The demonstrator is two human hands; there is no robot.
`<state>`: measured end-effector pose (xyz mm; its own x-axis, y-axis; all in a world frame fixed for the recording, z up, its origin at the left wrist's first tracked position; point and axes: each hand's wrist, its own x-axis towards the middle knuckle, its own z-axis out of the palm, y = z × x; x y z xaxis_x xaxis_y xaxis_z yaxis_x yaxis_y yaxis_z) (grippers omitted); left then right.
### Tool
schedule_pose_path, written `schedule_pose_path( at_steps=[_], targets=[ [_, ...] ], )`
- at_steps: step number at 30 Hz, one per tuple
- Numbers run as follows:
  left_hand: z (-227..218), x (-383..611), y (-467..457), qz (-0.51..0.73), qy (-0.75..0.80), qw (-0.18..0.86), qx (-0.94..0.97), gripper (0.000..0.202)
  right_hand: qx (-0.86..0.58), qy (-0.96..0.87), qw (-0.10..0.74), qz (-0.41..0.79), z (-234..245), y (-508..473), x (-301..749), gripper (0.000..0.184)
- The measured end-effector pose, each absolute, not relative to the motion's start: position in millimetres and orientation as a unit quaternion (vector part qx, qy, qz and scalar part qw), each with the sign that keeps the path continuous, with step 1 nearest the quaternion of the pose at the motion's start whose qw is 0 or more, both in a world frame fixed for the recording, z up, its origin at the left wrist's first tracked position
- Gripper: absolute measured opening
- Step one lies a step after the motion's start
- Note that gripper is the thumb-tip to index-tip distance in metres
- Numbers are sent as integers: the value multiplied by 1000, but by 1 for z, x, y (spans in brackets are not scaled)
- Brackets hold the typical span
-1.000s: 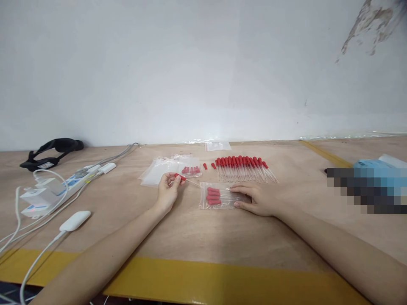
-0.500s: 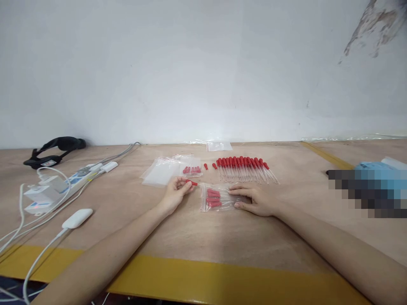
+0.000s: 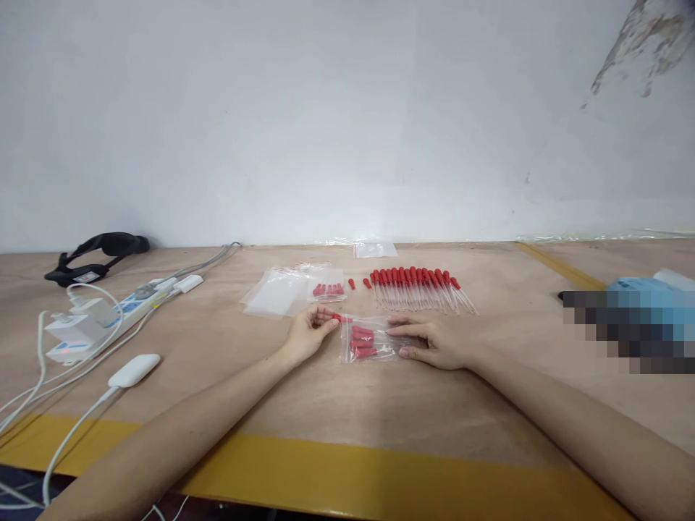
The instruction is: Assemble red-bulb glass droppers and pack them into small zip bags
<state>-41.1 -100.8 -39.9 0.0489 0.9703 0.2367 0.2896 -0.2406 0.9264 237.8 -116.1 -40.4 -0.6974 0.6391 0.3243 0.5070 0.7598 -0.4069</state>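
Observation:
My left hand (image 3: 310, 334) pinches the red rubber bulb (image 3: 337, 318) of a dropper between thumb and fingers. That dropper lies at the left, mouth end of a clear plastic zip bag (image 3: 384, 352), partly inside it. In the bag are several droppers with red bulbs (image 3: 363, 335); their thin clear stems point right. My right hand (image 3: 428, 341) grips the bag's right end, its fingers and thumb bent over the plastic and pressing it on the table. The fingers hide that end.
Behind the bag lies a row of red-bulbed droppers (image 3: 413, 278), beside two loose red bulbs (image 3: 351, 284). Several flat bags (image 3: 276, 291) and a small bag of red bulbs (image 3: 329, 289) lie left of them. A power strip (image 3: 133, 307), cables and a black strap (image 3: 98, 253) occupy the left.
My left hand has moved slightly right and down, bringing the dropper's bulb from outside the bag up to its mouth. My right hand stays on the bag.

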Motion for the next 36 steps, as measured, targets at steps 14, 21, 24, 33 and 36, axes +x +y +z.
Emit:
schedule_pose_path(
  at_steps=[14,21,24,33,36],
  targets=[
    [-41,-41,-102,386,447,311,745,39,-322,-908,209,169,-38,-118,237,38],
    [-29,-51,-92,298,381,338,807,26,-302,-913,220,166,-38,-119,237,37],
    [-34,-50,-93,334,395,358,777,24,-302,-912,221,168,-38,-119,238,37],
    [-26,-46,-100,317,341,350,813,16,-291,-913,221,181,-36,-122,237,34],
    [-30,-41,-101,348,343,388,781,20,-286,-914,220,183,-37,-121,237,35]
  ],
)
